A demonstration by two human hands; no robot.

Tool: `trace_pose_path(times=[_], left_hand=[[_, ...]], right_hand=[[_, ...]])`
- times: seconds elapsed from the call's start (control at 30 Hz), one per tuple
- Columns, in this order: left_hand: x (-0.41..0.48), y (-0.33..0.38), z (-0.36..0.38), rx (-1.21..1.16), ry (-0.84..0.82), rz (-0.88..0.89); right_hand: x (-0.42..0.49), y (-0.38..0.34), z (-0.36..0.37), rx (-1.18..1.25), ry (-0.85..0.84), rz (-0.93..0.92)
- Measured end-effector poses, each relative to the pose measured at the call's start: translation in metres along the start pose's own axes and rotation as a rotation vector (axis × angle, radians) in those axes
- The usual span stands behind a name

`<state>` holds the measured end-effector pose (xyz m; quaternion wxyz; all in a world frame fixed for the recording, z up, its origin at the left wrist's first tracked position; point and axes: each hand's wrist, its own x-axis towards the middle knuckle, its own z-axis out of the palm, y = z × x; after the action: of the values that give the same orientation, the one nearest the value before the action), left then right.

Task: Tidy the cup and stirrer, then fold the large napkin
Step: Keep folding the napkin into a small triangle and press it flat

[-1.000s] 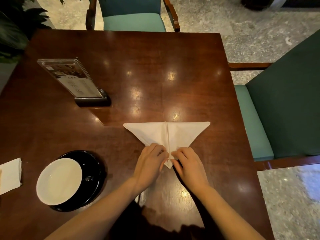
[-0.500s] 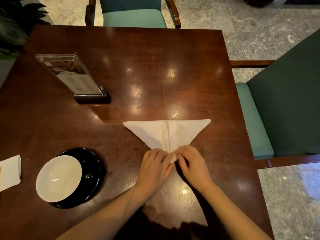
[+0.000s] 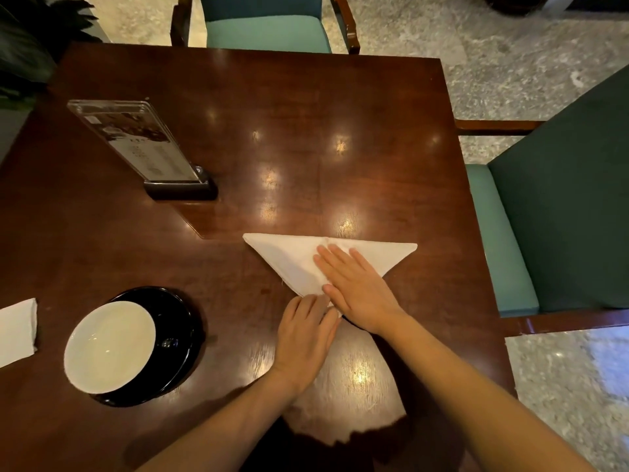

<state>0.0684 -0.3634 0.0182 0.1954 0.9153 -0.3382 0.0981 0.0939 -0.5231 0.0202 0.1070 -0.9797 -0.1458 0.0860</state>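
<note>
The white triangular cloth napkin [image 3: 289, 260] is lying on the dark wooden surface [image 3: 306, 114], long edge crosswise, tip pointing toward the person. The right hand [image 3: 357, 287] is pressing its centre with flat fingers [image 3: 335, 257]; the left hand [image 3: 304, 335], uncurled, is pinning the tip.

Beneath the flat right hand [image 3: 357, 287], the white triangular cloth napkin [image 3: 289, 264] looked matt and soft, while the dark reddish-brown wooden table [image 3: 306, 114] around it shone glossy.
</note>
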Motion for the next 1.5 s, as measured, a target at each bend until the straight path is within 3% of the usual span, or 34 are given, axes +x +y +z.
trace_pose_path(times=[0.1,0.4,0.5,0.67,0.93,1.07,1.13,1.23,1.33,1.5], left_hand=[[0.001,-0.002,0.004,0.042,0.011,0.033],[0.003,-0.005,0.0,0.034,-0.039,0.042],[0.004,-0.018,-0.007,0.014,-0.049,0.045],[0.007,-0.031,-0.018,0.012,-0.04,0.045],[0.012,-0.018,-0.016,0.137,-0.119,-0.01],[0.005,-0.015,-0.017,-0.046,-0.103,-0.14],[0.003,-0.017,-0.016,-0.147,-0.06,-0.206],[-0.003,-0.021,-0.01,-0.073,-0.04,-0.083],[-0.005,-0.023,-0.007,-0.096,0.001,-0.063],[0.0,-0.019,-0.007,-0.115,-0.026,-0.172]], right_hand=[[-0.004,0.011,0.0,-0.096,0.004,0.055],[-0.026,0.097,-0.027,-0.073,-0.058,0.366],[-0.037,0.104,-0.039,-0.178,-0.062,0.295],[-0.056,0.082,-0.038,-0.192,0.026,-0.082],[-0.054,0.089,-0.049,-0.187,0.033,-0.062],[-0.052,0.09,-0.06,-0.216,0.011,-0.092],[-0.051,0.09,-0.074,-0.17,-0.011,-0.123],[-0.043,0.083,-0.103,0.035,-0.022,-0.05],[-0.029,0.073,-0.131,0.23,-0.136,0.024],[0.005,0.057,-0.164,0.389,-0.241,0.066]])
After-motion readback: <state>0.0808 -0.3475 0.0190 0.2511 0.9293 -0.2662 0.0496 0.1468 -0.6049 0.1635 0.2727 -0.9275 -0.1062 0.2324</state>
